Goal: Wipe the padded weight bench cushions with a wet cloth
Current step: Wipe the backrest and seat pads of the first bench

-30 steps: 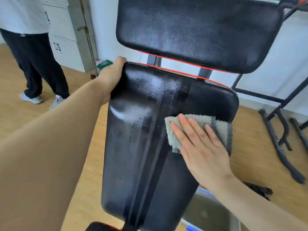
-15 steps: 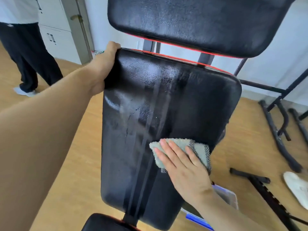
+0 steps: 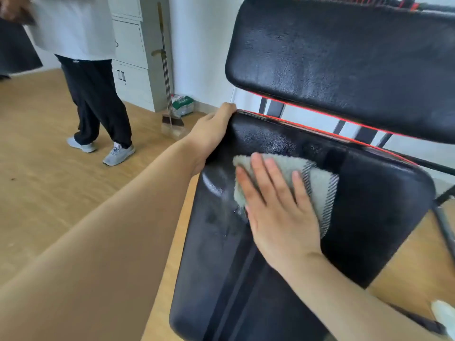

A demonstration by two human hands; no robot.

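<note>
Pressing cloth [image 3: 317,185] flat on cushion [image 3: 369,205], frame centre: right hand [image 3: 278,212], fingers straight, not curled. Left hand [image 3: 211,134] clenched round cushion's upper-left corner. Wet streaks on cushion left of cloth. Second cushion [image 3: 344,60] above, upper right. Bystander [image 3: 86,82], broom [image 3: 167,94] upper left.

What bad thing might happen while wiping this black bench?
The right hand only presses flat on the cloth, so the cloth may slide out or bunch up. The cushion shines wet beside the left hand, which grips its corner, so that grip might slip. The upper cushion hangs close above, so a long stroke could bump knuckles into it.
</note>
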